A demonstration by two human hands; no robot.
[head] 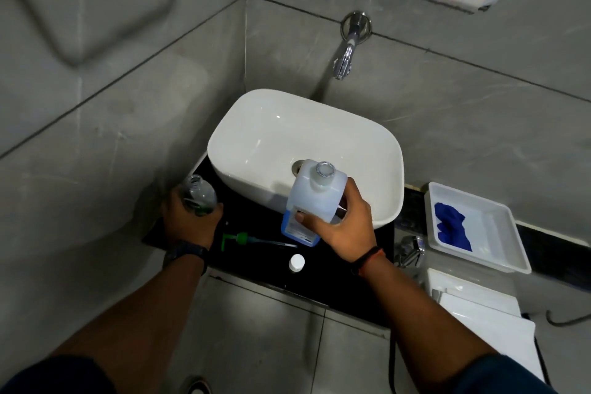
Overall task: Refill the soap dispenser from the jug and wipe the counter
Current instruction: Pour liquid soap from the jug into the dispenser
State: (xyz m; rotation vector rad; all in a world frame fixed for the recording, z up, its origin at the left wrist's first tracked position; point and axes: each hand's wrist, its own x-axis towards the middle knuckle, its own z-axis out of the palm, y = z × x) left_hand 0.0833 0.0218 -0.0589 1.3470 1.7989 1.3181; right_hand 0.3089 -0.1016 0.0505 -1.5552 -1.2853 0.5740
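My right hand [343,227] grips the handle of a translucent white jug [315,198] with blue liquid low inside; its mouth is uncapped and it stands upright over the black counter [256,221] in front of the basin. My left hand [188,221] holds a clear soap dispenser bottle [198,193] at the counter's left end, with its neck open. The green pump head with its tube [252,239] lies flat on the counter between my hands. A white cap [296,263] sits near the counter's front edge. A blue cloth [452,226] lies in a white tray [502,246] at the right.
A white basin [287,137] fills the back of the counter, under a chrome wall tap [345,57]. Grey tiled walls close in at left and behind. A chrome fitting [411,249] and a white cistern [473,297] sit at the lower right.
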